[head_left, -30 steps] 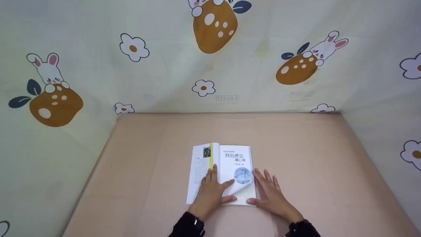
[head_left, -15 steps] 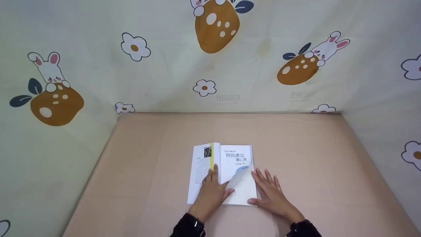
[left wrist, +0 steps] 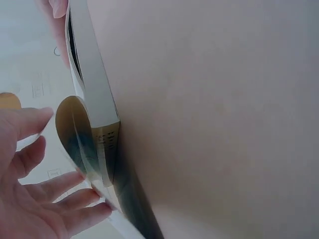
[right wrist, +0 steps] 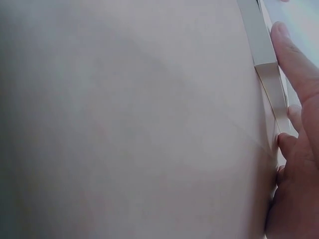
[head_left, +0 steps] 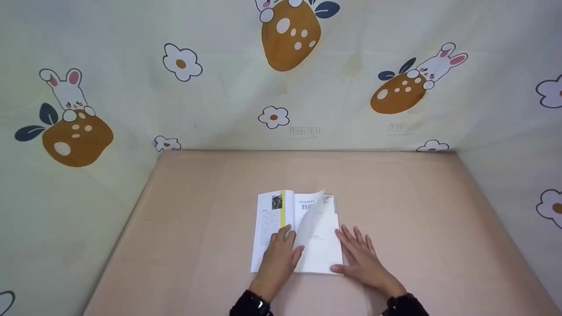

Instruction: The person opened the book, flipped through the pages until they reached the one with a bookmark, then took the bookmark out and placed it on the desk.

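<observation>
An open paperback book (head_left: 261, 252) lies on the table; its left side shows printed text, a small photo and a yellow strip. My left hand (head_left: 276, 259) rests over that side, thumb and index finger pinching a page (head_left: 319, 232). This page is lifted and curls leftward over the title page. The other fingers of the left hand touch the bent cover (left wrist: 75, 119) in the left wrist view. At the book's right edge lies my right hand (head_left: 364, 263), fingers fairly straight, its thumb on the lower right corner. The right wrist view shows the page block (right wrist: 259, 37) beside that thumb.
A light brown table surface (head_left: 210, 210) extends around the book. Pale wall coverings (head_left: 219, 101) with rabbits, flowers and brown fruit stand behind it and on both sides.
The left hand has drawn the page leftward, so it now covers most of the title page and its blue round picture. The right hand has stayed in place.
</observation>
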`<state>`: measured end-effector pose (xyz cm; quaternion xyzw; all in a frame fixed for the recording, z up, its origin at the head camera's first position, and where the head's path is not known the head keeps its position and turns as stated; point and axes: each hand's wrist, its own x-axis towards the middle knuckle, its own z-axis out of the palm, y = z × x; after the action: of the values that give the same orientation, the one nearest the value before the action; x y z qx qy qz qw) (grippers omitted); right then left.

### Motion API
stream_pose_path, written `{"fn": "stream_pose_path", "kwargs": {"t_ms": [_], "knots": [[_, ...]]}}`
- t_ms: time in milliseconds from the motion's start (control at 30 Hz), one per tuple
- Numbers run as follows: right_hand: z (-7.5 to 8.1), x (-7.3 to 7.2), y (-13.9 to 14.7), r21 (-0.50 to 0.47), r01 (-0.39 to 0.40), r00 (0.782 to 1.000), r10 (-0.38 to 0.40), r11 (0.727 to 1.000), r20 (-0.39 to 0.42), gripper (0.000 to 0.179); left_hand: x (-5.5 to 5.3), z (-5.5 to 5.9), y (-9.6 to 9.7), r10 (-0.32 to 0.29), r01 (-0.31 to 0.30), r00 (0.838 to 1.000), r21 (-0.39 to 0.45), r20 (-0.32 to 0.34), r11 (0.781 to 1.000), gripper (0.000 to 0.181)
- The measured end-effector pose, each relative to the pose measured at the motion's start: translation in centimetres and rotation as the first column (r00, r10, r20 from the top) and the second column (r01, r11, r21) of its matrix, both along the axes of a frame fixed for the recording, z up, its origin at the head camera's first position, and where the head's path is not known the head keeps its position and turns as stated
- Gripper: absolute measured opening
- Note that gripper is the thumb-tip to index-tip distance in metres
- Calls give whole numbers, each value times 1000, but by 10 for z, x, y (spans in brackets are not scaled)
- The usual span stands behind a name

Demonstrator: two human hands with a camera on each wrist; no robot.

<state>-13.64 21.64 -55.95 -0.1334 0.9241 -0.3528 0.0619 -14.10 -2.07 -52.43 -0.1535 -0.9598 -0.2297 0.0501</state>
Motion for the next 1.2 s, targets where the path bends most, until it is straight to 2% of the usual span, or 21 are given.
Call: {"fn": "stream_pose_path", "kwargs": {"t_ms": [233,400,633,767,967,1200], "knots": [[2,-1,0,0,3,1000,-3,1000,10,90,2,4,-6,93,-99,994,97,56,990,44],[1,0,2,16,6,1000,-6,1000,16,91,6,6,-9,130,-140,986,96,99,986,47],[2,-2,0,6,6,999,-6,1000,48,90,8,8,-13,166,-177,980,99,106,979,49],[3,0,-1,9,10,998,-11,1000,55,89,9,9,-14,179,-194,975,103,134,976,50],[3,0,-1,5,11,999,-11,1000,38,90,10,4,-25,261,-278,953,100,152,955,48],[4,-2,1,3,7,998,-7,1000,63,91,6,-2,-49,333,-345,914,10,232,939,35]]}}
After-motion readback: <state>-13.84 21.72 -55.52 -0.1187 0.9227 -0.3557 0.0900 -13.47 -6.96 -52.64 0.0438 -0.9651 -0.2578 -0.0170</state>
